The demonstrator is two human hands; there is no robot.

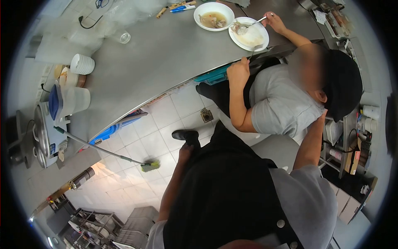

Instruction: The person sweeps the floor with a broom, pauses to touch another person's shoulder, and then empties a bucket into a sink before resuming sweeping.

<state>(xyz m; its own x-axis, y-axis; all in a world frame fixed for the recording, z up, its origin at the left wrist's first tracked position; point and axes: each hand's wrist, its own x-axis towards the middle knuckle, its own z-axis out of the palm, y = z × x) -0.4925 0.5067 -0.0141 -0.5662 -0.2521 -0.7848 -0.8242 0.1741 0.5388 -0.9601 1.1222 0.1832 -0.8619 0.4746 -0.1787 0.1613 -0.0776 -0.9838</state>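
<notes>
My left hand (187, 152) hangs low beside my black apron (219, 186), near a dark shoe (185, 135). Its fingers are too small and shaded to make out. My right arm reaches up to the seated person's shoulder, where my right hand (324, 113) is mostly hidden behind the shoulder and black cap (343, 85). That person, in a grey shirt (277, 99), sits at the steel counter (166, 50) with a spoon (258, 21) and a fork (256, 47) over a white plate (248, 40). Beside the plate stands a white bowl of soup (214, 16).
A long-handled brush (150, 165) leans across the tiled floor (145, 141), near a floor drain (206, 115). Stacked white cups (82, 64) and a lidded plastic tub (76, 99) stand at the counter's left end. Shelves (342, 153) are on the right.
</notes>
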